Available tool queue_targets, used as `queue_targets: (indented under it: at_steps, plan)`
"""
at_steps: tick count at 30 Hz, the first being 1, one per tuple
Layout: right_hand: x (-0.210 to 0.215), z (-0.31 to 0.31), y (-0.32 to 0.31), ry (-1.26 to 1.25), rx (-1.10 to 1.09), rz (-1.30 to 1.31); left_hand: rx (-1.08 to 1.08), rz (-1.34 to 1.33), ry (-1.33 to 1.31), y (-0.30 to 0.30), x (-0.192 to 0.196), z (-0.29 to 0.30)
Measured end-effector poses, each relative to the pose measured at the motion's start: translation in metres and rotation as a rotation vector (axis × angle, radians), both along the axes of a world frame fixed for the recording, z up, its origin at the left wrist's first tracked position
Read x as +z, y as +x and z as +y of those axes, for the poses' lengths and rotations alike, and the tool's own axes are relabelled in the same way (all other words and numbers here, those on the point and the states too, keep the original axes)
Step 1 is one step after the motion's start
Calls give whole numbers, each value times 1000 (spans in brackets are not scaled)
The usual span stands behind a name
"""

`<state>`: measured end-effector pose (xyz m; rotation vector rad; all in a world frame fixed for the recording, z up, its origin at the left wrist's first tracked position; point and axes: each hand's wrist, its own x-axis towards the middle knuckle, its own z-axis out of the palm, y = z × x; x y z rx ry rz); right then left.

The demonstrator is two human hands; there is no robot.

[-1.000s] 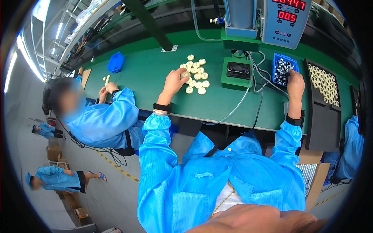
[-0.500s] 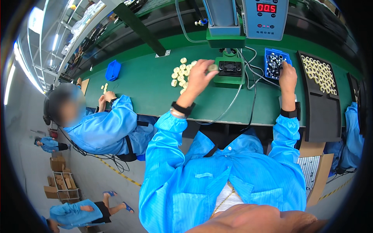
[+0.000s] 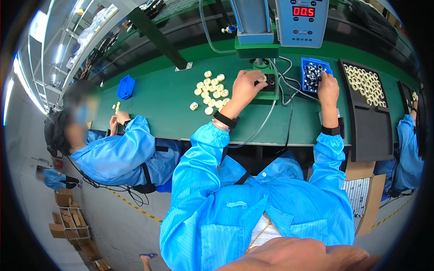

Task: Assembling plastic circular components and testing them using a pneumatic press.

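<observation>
Cream disc (image 3: 262, 79) is pinched by the left hand (image 3: 246, 87) at the press (image 3: 256, 49); probably light, stiff, kinda slick, so take the rim. Right hand (image 3: 328, 90), right of the press: can't tell its grip.

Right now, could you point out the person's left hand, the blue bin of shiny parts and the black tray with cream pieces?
Left hand (image 3: 245, 88), head view: back of the hand.
Blue bin of shiny parts (image 3: 315, 61), head view: its far wall.
Black tray (image 3: 371, 128), head view: bare near section.
</observation>
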<state>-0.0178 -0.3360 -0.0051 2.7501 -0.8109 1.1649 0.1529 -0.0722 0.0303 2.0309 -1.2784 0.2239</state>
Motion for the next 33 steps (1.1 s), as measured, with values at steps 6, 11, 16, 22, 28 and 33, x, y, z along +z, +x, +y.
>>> queue_targets:
  at_steps: [6, 11, 16, 22, 28, 33]
  plan:
    - [3, -2, -6, -12, -1, -2, 472, -367, 176, -35, 32, 70]
    - [2, -11, -7, 110, -2, -22, 877, -272, 254, 2, -17, 188]
    - [8, -20, -13, 171, 77, -178, 658, 42, 86, 13, -40, 213]
    - [20, -4, -19, 710, 256, -444, 612, 176, 26, 45, -72, 220]
    - [39, 23, -29, 1235, 554, -739, 555, 62, -1, 26, -58, 198]
    - [49, 44, -32, 1481, 739, -820, 638, 239, -117, 14, -55, 197]
